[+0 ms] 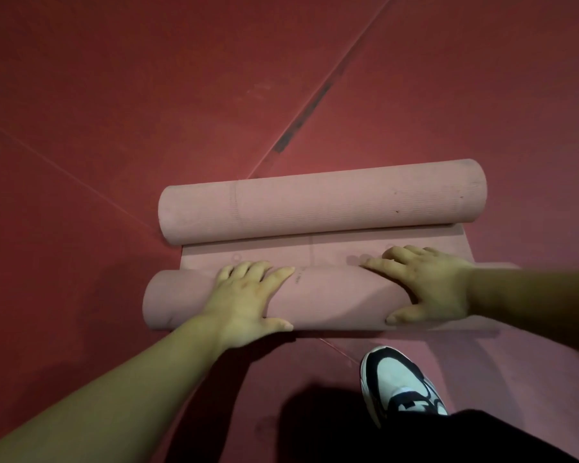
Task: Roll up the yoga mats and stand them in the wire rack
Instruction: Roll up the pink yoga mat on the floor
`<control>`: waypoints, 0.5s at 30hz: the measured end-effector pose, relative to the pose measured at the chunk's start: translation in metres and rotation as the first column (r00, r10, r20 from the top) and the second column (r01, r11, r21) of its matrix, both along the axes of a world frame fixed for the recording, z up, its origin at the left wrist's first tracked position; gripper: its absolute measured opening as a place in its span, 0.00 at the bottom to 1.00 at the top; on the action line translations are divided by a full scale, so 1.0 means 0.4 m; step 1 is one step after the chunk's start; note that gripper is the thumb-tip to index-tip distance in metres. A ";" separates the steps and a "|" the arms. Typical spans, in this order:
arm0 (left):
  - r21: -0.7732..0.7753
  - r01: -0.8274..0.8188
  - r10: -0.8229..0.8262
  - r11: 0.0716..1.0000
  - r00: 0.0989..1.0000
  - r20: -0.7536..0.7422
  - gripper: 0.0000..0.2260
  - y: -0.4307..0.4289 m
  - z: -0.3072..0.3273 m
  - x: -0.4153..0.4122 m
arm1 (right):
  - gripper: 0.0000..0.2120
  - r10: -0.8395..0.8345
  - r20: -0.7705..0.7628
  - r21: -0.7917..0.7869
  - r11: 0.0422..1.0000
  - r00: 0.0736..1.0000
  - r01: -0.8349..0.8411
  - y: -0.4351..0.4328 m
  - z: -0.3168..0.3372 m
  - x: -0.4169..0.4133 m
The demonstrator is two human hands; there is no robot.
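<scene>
Palms down with fingers spread, your left hand [248, 295] and right hand [425, 289] press the near mat roll [335, 299] at lower centre on the red floor [114, 128]; a second roll [321, 202] lies just beyond.

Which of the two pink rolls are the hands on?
The nearer roll, by the shoe: left hand and right hand both rest on it. The farther roll lies untouched beyond the flat strip.
</scene>
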State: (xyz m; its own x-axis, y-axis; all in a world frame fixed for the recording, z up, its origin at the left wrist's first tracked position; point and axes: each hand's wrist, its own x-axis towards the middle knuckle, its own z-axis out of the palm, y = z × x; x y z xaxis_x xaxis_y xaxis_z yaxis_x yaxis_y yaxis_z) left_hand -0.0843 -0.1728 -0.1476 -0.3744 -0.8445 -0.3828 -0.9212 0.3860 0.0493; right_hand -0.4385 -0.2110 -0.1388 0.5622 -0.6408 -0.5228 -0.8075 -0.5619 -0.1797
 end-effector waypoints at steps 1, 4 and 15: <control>0.022 -0.004 0.005 1.000 1.000 -0.012 0.47 -0.013 0.006 0.001 | 0.50 0.004 0.016 -0.029 1.000 1.000 -0.003 0.006 0.000 -0.002; 0.104 -0.014 0.018 0.994 0.999 -0.032 0.47 -0.048 0.015 0.003 | 0.51 0.047 0.004 -0.066 0.997 0.999 -0.046 0.013 -0.010 -0.005; 0.050 -0.011 0.011 0.999 1.000 0.001 0.49 -0.061 0.013 -0.014 | 0.52 0.030 0.038 0.024 0.999 0.999 -0.031 -0.048 -0.007 0.005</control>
